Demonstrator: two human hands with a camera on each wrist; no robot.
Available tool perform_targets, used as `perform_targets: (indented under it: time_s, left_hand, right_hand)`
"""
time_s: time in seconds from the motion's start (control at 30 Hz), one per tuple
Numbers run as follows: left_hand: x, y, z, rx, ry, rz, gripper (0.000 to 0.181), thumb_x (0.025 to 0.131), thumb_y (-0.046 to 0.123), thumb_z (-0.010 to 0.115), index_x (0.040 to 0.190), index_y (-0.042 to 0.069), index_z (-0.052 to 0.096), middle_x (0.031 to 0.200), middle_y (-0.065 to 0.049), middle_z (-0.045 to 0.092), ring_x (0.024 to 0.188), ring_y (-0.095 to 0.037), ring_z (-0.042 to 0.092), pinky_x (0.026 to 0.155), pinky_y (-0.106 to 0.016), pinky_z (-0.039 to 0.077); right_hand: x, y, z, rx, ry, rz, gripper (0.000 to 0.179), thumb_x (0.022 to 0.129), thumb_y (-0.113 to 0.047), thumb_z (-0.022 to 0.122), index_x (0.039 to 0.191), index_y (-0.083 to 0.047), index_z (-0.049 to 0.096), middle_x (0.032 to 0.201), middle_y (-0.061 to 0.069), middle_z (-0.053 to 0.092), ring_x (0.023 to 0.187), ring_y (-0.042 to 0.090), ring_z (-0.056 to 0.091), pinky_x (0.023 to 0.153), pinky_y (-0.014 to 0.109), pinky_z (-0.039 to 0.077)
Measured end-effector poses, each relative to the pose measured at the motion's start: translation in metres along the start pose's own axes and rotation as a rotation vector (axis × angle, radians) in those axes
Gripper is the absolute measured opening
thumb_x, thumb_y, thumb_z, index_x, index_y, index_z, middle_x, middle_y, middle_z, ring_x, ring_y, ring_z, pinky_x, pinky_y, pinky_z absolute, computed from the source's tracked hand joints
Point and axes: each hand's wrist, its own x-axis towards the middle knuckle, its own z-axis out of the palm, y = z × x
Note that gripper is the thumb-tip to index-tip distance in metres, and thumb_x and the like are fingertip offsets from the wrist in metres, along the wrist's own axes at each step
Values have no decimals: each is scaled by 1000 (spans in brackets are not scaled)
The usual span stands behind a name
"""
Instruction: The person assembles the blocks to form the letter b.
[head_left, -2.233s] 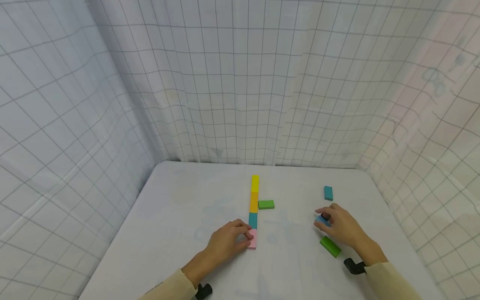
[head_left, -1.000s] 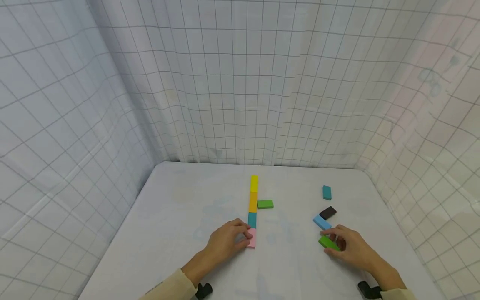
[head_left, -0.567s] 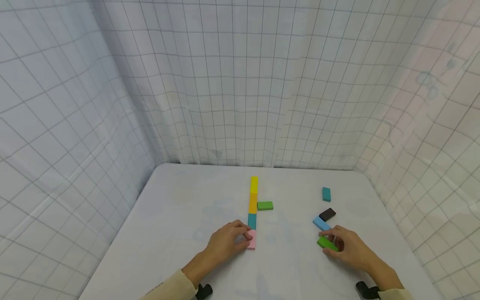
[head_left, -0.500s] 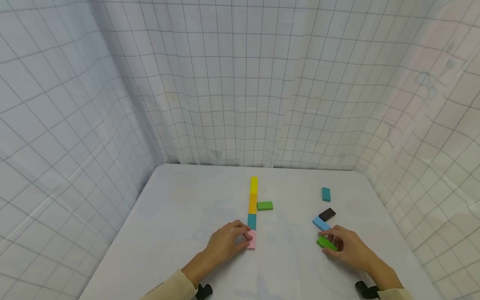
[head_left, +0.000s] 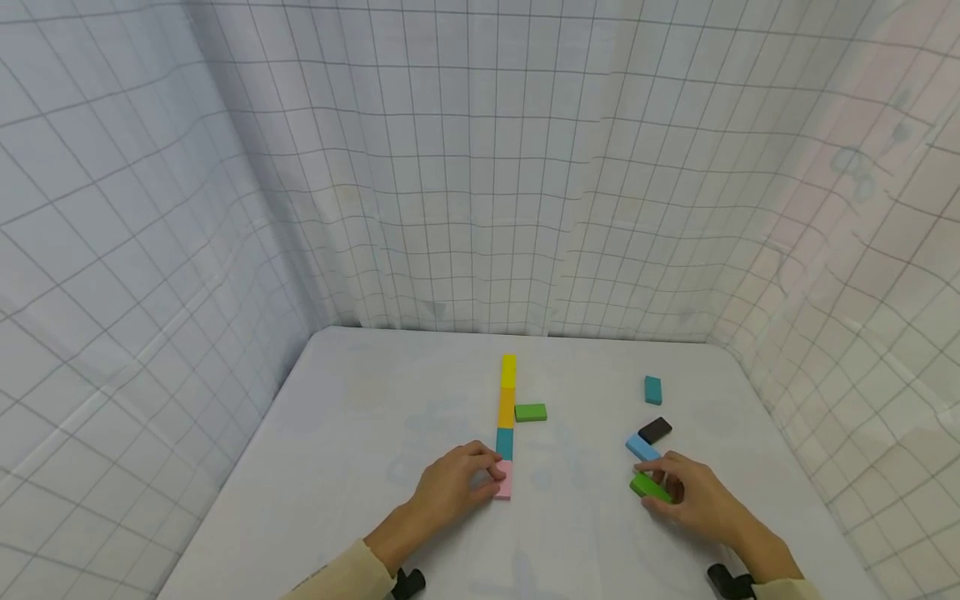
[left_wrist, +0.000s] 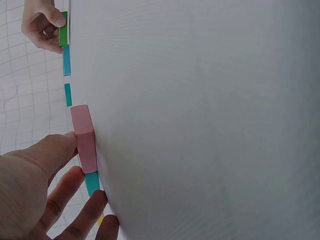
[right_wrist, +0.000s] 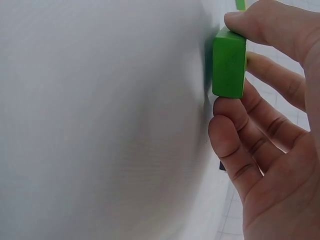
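My right hand [head_left: 690,492] pinches a green block [head_left: 651,487] between thumb and fingers, close over the white table. In the right wrist view the thumb lies on one side of that green block [right_wrist: 229,65] and the fingertips on the other. My left hand [head_left: 453,483] holds a pink block [head_left: 505,481], with thumb and fingertips at its sides; in the left wrist view the pink block [left_wrist: 85,142] shows its long face. Beyond it, in one line, lie a teal block [head_left: 505,444], an orange block [head_left: 507,408] and a yellow block [head_left: 509,371].
Another green block [head_left: 531,412] lies crosswise at the orange block's right side. A light blue block [head_left: 642,447], a black block [head_left: 655,430] and a second teal block [head_left: 653,390] lie on the right of the table [head_left: 375,400]. Gridded white curtains [head_left: 480,167] surround the table.
My right hand has moved from the light blue block to the near green block, gripped it and shifted it slightly left. The black block came into sight. My left hand has stayed at the pink block.
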Motion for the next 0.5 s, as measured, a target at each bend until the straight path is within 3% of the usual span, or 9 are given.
perform_targets:
  time_s: [0.5]
  left_hand:
    - [1,2,-3,2,-4,-4,6,103,21,92,106,26,89,133,6,80,124,-23,80,96,-45,69]
  right_hand:
    - [13,-12,-4,-34,34,-66,48,92,-10,99,137,-10,82,106,-9,71,79,-3,53,65,21,49]
